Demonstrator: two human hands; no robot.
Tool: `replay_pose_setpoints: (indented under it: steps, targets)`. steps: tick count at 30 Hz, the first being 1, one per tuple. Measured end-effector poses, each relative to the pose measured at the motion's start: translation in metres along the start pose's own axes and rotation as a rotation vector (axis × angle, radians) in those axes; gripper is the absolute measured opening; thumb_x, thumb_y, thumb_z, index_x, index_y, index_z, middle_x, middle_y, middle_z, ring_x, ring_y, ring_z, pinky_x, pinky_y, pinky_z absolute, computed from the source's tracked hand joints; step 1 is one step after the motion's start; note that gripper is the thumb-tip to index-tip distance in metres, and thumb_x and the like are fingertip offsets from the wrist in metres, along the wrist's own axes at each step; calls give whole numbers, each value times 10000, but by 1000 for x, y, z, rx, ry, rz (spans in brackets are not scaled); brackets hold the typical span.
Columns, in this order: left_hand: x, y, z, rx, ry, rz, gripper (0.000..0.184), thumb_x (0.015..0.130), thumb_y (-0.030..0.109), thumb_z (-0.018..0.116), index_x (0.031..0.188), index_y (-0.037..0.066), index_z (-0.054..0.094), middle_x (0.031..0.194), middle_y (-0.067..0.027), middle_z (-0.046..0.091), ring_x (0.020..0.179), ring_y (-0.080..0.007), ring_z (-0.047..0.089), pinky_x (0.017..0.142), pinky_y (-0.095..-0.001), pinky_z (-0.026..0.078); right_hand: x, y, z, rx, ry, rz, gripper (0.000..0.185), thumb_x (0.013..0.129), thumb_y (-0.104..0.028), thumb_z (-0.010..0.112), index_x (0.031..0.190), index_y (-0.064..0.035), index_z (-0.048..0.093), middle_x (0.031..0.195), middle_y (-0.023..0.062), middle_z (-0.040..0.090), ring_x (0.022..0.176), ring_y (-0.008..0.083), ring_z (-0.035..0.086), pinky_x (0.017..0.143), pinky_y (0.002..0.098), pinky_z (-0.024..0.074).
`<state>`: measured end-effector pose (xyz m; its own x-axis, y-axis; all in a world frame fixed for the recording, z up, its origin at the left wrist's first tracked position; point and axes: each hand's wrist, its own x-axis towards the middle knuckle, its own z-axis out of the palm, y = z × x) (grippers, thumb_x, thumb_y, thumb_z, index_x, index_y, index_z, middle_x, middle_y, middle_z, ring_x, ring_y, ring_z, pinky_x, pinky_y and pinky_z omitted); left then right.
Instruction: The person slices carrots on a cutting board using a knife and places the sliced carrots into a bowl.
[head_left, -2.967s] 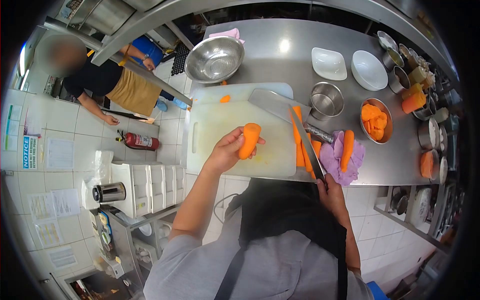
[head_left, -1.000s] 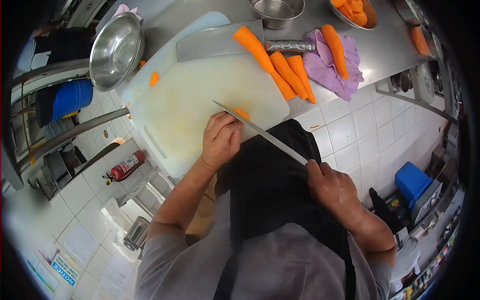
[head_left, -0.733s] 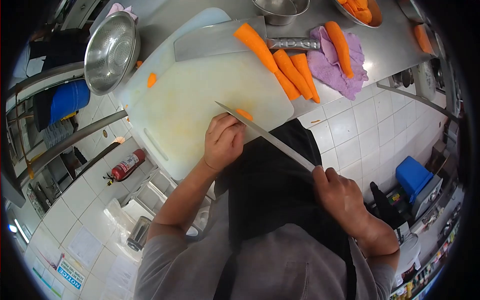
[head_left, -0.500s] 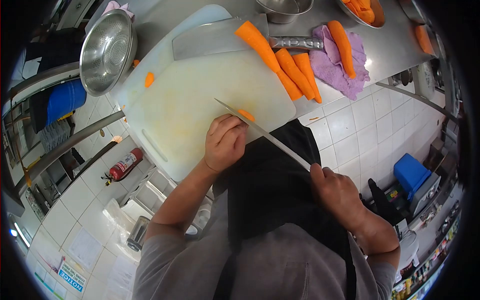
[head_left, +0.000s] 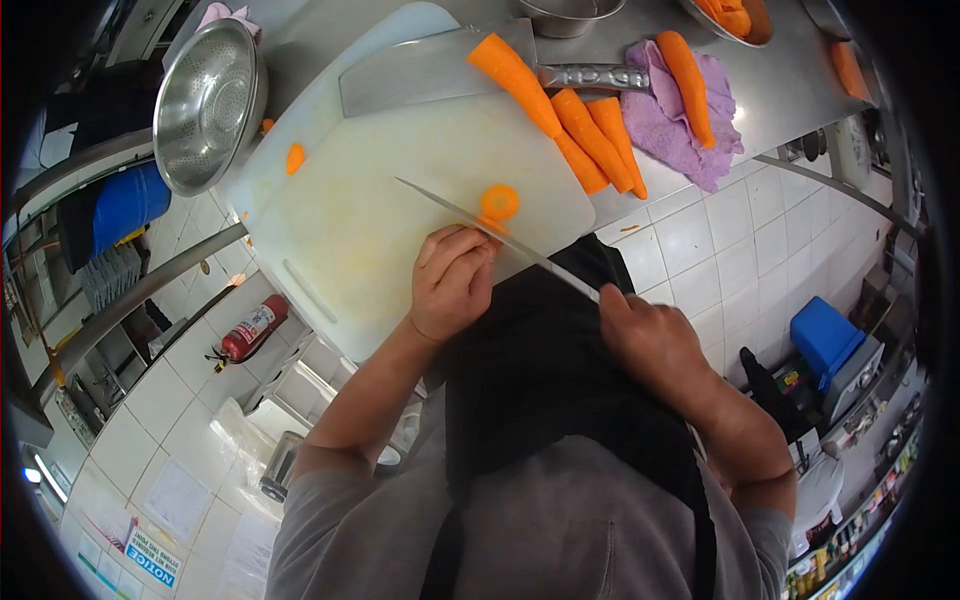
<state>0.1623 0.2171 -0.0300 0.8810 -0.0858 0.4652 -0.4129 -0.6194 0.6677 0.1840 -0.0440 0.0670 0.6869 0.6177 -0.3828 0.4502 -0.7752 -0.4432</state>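
Near the front edge of the white cutting board (head_left: 340, 220), my left hand (head_left: 452, 282) is closed, fingers curled, around a carrot that is mostly hidden under them. My right hand (head_left: 652, 342) grips the handle of a long knife (head_left: 545, 265). Its blade slants across the board just beyond my left fingertips, against the orange at the carrot's end. A round carrot slice (head_left: 500, 201) lies flat on the far side of the blade. Farther left on the board is a small carrot piece (head_left: 295, 158).
A wide cleaver (head_left: 420, 75) lies across the board's far side. Several peeled carrots (head_left: 590, 140) rest at the right, one on a purple cloth (head_left: 660, 130). A steel colander (head_left: 205, 110) stands left; steel bowls (head_left: 570, 18) stand at the back.
The knife and my right hand have shifted left and slightly up. A round carrot slice now lies face up beyond the blade. My left hand has hardly moved.
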Motion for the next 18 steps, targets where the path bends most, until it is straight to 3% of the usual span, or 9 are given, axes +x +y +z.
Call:
replay_pose_setpoints:
  steps: [4,13,16,18]
  targets:
    - [-1,-3,1,21,11,1,214,727,-95,737,910,-9,664,1032,-107,661,939,-301,637,803,-358,537,-27,-6,-21,16,-47,46,148,888,-101,605,953,-68,477,664,95,575,544,309,633,465,436,493]
    - [-1,-3,1,24,2,-2,226,720,-99,731,910,-3,654,1021,-107,651,942,-309,634,801,-365,534,-40,-10,-26,-48,-177,136,128,899,-101,578,980,-77,483,709,96,589,591,294,653,472,437,492]
    - [0,-3,1,21,5,2,216,729,-100,725,905,-3,648,1017,-109,650,927,-308,633,796,-371,533,-41,-12,-30,-62,-172,132,123,893,-97,582,967,-80,485,706,93,592,597,284,663,472,434,498]
    - [1,0,-1,-17,-17,-32,202,751,-109,722,901,-4,637,1017,-124,651,926,-310,633,793,-367,529,-40,-12,-35,-31,-117,158,160,870,-58,640,885,-66,481,690,125,604,576,328,654,486,435,520]
